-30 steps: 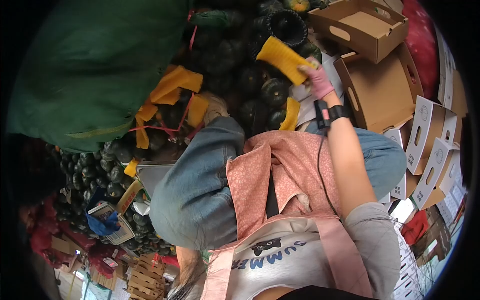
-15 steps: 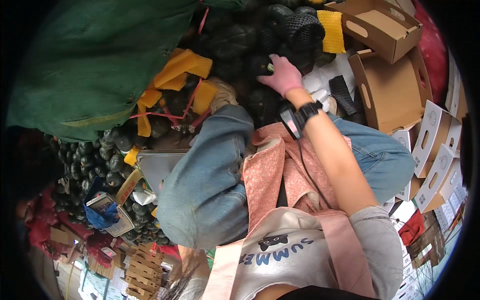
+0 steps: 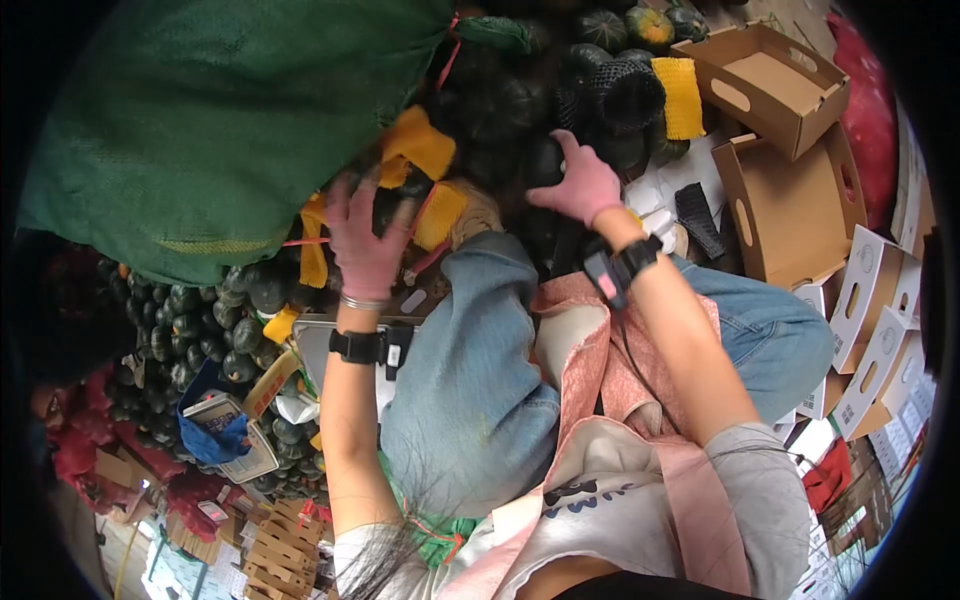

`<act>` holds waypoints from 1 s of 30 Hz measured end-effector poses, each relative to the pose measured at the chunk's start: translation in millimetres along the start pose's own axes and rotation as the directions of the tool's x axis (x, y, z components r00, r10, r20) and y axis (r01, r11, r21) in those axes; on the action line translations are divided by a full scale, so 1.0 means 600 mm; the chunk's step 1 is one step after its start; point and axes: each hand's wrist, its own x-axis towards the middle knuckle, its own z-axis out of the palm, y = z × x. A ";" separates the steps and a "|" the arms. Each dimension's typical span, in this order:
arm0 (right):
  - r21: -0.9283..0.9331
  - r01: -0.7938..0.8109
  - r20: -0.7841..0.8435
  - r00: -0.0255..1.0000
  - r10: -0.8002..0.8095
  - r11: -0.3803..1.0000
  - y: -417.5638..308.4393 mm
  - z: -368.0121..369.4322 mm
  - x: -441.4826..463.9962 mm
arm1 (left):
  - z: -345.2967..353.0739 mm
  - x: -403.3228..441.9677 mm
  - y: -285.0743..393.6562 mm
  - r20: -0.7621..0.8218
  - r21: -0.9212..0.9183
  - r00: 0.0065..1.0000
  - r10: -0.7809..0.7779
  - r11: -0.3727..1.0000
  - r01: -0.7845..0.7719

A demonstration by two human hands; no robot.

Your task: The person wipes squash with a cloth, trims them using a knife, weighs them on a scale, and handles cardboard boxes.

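Observation:
My right hand (image 3: 582,187), in a pink glove, has its thumb and forefinger around a dark green kabocha squash (image 3: 543,160) among others on the pile. My left hand (image 3: 366,243), also gloved in pink, reaches forward with its fingers apart, somewhat blurred. It is beside yellow foam net sleeves (image 3: 416,145) and another yellow sleeve (image 3: 439,216) near my shoe. I see nothing held in it, though its palm side is hidden. Black foam netting (image 3: 628,95) and a yellow net sleeve (image 3: 679,98) lie beyond my right hand.
A large green mesh sack (image 3: 230,120) bulges at the upper left. Brown cardboard boxes (image 3: 790,205) stand on the right, beside white printed boxes (image 3: 868,385). Small squashes (image 3: 190,320) are heaped at the left, near a metal tray (image 3: 312,345) by my knee.
My left hand has come up from low beside my leg to the yellow sleeves. My right hand stays at the squash pile, its fingers turned slightly. The view has shifted a little.

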 end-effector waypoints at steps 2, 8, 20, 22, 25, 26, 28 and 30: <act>0.119 0.058 -0.059 0.997 -0.051 0.991 -0.033 0.007 -0.043 | 0.020 0.001 0.038 0.353 -0.727 0.914 -0.199 0.557 0.401; 0.445 0.469 -0.106 0.873 -0.475 0.763 -0.072 0.070 -0.073 | 0.040 -0.038 -0.006 0.787 -0.617 0.597 -0.156 -0.192 0.763; 0.995 0.014 0.003 0.987 0.161 -0.103 -0.010 0.003 0.109 | 0.030 -0.184 -0.053 0.736 -0.652 0.647 -0.198 -0.463 0.600; 0.941 -0.091 -0.003 0.961 0.277 0.326 0.030 0.024 0.122 | 0.033 -0.179 -0.052 0.734 -0.654 0.653 -0.189 -0.458 0.602; 0.225 0.127 -0.462 0.887 -0.009 0.966 0.042 0.067 0.124 | 0.039 -0.174 -0.054 0.739 -0.630 0.651 -0.171 -0.517 0.579; 0.180 0.174 -0.421 0.903 -0.084 0.968 0.035 0.070 0.117 | 0.040 -0.171 -0.053 0.741 -0.626 0.652 -0.161 -0.518 0.584; 0.054 0.258 -0.410 0.887 -0.214 0.965 0.008 0.058 0.134 | 0.044 -0.161 -0.055 0.745 -0.619 0.651 -0.144 -0.513 0.595; 0.004 0.254 -0.345 0.908 -0.237 0.967 -0.004 0.047 0.171 | 0.052 -0.163 -0.063 0.729 -0.642 0.672 -0.131 -0.472 0.604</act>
